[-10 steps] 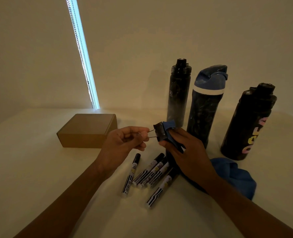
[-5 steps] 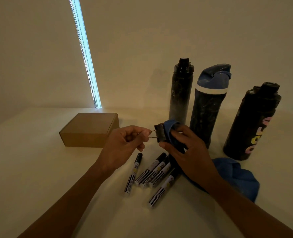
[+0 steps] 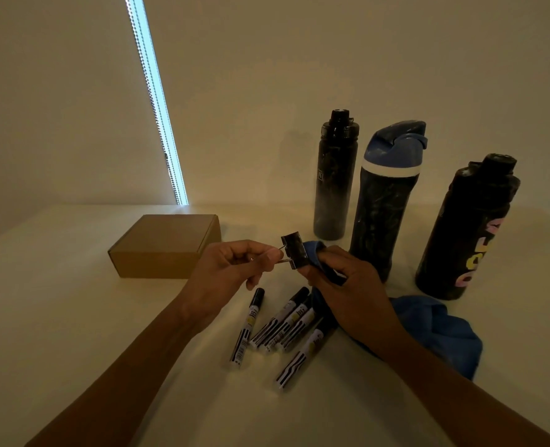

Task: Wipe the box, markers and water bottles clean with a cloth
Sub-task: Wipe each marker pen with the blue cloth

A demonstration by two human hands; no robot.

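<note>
Both forearms reach in from the bottom edge and meet above the middle of the surface. The left hand is curled, its thumb and fingers pinching the wire handles of a black binder clip and holding it in the air. The right hand grips a fold of the blue cloth and holds that fold against the clip's far side. The rest of the cloth trails down under the wrist and lies bunched on the surface to the right.

Five markers with black caps and striped white barrels lie loosely fanned below the hands. A closed brown cardboard box sits to the left. Three water bottles stand upright behind the hands: a slim black bottle, a blue-lidded bottle with a smudged dark body, and a black bottle with coloured lettering.
</note>
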